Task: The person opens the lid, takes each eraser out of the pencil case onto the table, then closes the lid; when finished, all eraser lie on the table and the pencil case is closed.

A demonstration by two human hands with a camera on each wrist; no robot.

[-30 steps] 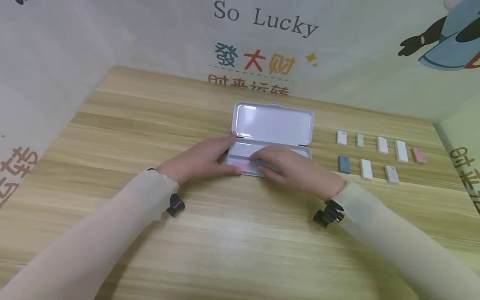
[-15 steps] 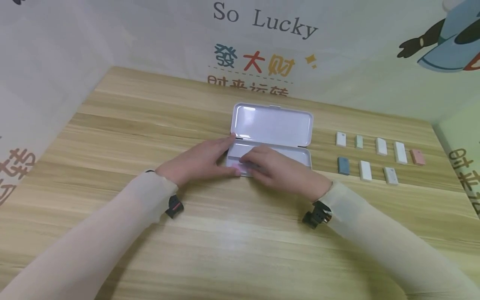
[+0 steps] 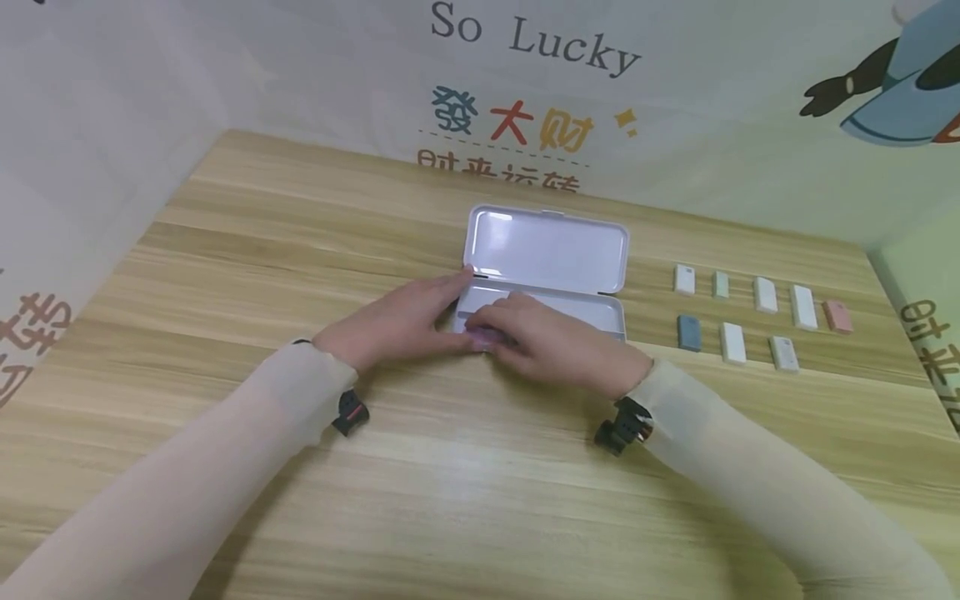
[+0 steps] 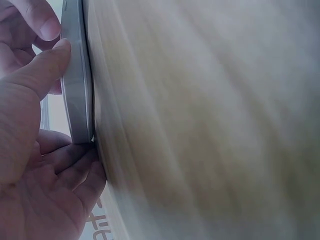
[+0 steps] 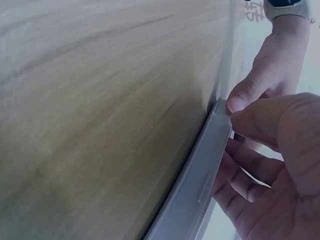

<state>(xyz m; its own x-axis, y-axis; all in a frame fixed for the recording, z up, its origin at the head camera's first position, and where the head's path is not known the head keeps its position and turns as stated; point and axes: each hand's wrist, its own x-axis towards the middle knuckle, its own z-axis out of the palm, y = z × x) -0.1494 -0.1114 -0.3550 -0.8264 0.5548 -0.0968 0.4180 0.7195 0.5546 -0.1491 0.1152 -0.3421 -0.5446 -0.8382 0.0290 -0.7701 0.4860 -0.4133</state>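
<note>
A pale lilac-white pencil case lies on the table with its lid folded back. My left hand grips its left end, the thumb along the front wall and the fingers behind the end, as the left wrist view shows. My right hand reaches into the left part of the tray with bent fingers. Between its thumb and fingertips shows a small pink-purple piece, mostly covered by the fingers. In the right wrist view the right thumb is at the front wall, close to the left thumb.
Several small blocks that look like erasers stand in two rows to the right, among them a blue one, a pink one and a long white one. A printed cloth hangs behind the wooden table.
My right hand has moved left inside the tray, to the pink-purple piece near my left thumb. My left hand and the pencil case have stayed in place.
</note>
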